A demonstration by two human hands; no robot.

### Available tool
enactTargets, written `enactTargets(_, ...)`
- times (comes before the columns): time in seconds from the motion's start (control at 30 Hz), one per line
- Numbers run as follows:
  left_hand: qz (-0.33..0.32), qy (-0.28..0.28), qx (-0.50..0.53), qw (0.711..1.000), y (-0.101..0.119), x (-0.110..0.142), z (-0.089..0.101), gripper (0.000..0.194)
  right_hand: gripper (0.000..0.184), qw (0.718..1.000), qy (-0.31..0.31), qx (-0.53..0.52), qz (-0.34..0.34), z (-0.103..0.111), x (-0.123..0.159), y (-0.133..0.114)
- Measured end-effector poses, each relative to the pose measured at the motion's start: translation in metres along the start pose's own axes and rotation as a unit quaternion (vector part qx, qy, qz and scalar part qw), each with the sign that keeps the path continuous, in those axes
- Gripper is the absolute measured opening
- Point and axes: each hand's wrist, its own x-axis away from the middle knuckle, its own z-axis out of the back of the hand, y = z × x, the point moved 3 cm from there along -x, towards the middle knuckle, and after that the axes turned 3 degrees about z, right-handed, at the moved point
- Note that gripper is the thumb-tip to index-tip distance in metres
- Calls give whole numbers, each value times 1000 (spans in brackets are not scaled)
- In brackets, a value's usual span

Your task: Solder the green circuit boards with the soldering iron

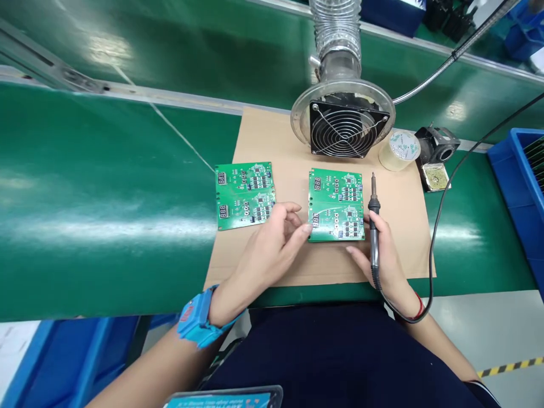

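Observation:
In the head view, a green circuit board [335, 205] with two small digit displays lies on a brown cardboard sheet. My left hand [278, 238] is beside its lower left corner, the thumb tip at the edge, fingers bent and apart from the thumb. A soldering iron [374, 238] is in my right hand [387, 258], tip pointing away from me. The right fingers are partly hidden behind the iron, near the board's right edge, with the thumb below the board. Another similar circuit board [245, 192] lies to the left, partly covered by my left hand.
A fume extractor fan [344, 131] on a flexible duct stands behind the boards. To its right are a tape roll [399, 151] and a soldering iron stand [437, 148] with a sponge. The iron's black cable [434, 238] loops at right, near a blue bin [516, 187].

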Motion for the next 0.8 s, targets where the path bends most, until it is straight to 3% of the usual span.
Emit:
enactTargets(0.13, 47, -83, 17, 995, -1, 2, -12, 48, 66, 999, -22, 31, 13, -4, -4, 4)
enactTargets(0.47, 48, -75, 18, 996, 2, 0, -19, 44, 64, 998, -44, 34, 38, 3, -19, 13)
enactTargets(0.53, 33, -58, 35, 997, -1, -2, -15, 40, 65, 997, -50, 25, 46, 5, -19, 13)
enactTargets(0.63, -9, 19, 93, 995, -5, -3, 0, 26, 66, 998, -46, 7, 37, 12, -16, 12)
enactTargets(0.73, -41, 75, 108, 990, -6, -2, 17, 9, 56, 1000, 20, -16, -3, 25, -10, 8)
enactTargets(0.8, -60, 87, 70, 992, -2, 0, 24, 8, 45, 996, 83, -42, -17, 34, -6, 3)
